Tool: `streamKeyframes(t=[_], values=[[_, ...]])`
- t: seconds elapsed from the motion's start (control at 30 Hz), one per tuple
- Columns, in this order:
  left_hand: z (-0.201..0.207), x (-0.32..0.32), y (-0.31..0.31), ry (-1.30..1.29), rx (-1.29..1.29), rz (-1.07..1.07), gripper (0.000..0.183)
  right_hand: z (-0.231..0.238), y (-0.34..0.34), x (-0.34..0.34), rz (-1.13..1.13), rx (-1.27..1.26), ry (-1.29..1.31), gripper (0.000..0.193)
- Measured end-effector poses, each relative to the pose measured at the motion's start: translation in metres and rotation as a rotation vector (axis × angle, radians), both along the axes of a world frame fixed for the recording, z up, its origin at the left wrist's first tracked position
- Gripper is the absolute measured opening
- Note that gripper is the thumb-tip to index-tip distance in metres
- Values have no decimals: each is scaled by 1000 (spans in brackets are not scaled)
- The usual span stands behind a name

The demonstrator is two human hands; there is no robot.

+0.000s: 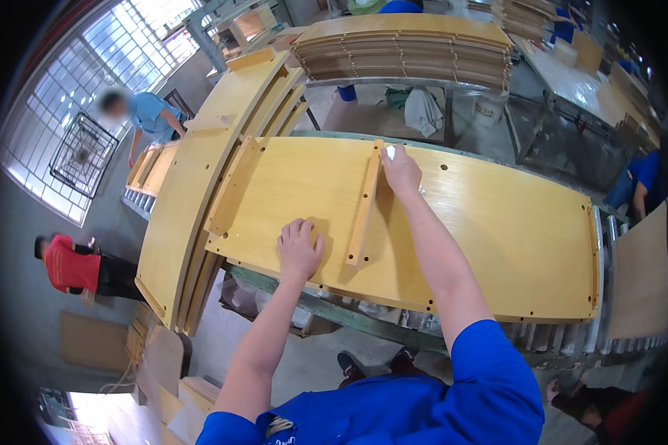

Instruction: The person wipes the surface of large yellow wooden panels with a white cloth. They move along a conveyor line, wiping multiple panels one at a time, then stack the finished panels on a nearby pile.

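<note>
My right hand had fingers closed around a small white thing, at wooden strip's far end, yellow panel's far edge. My left hand, fingers slightly spread, rested near-side. Panel lay on roller conveyor; stacked boards crowded its left edge.

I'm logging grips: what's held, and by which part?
The right hand holds a small white object, gripped part hidden; the left hand rests on the panel.

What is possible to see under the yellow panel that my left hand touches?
Below the yellow panel, metal rollers show toward the right end and a green rail along the near side. The panel hides whatever lies beneath its middle.
</note>
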State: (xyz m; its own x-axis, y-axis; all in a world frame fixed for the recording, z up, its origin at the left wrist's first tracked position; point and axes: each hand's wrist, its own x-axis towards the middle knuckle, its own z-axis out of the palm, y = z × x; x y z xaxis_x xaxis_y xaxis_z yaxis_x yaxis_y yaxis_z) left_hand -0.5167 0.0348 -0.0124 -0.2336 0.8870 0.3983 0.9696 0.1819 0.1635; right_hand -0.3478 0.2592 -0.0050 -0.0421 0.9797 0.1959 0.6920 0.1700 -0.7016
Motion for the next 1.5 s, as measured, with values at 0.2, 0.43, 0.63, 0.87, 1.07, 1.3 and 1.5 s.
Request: streamKeyframes(t=[0.2,0.43,0.63,0.87,1.07,1.3,1.5], values=[[-3,-5,1,19,16,-52,31,3,-27,-8,-52,152,-196,35],[-7,-13,-3,13,36,-156,30,-3,-111,-8,-85,225,-195,29],[-11,-17,-4,-49,63,-237,32,-10,-187,-2,-123,262,-202,29],[-15,-22,-8,-84,25,-338,33,-11,-261,2,-91,232,-184,28],[-12,-23,-10,-90,-6,-382,32,-15,-246,28,13,54,333,34],[-6,-12,-7,-47,15,-404,30,-35,-97,47,-7,-11,674,43],[-1,-12,-8,-50,-23,-371,29,-23,-19,18,-126,29,312,53]])
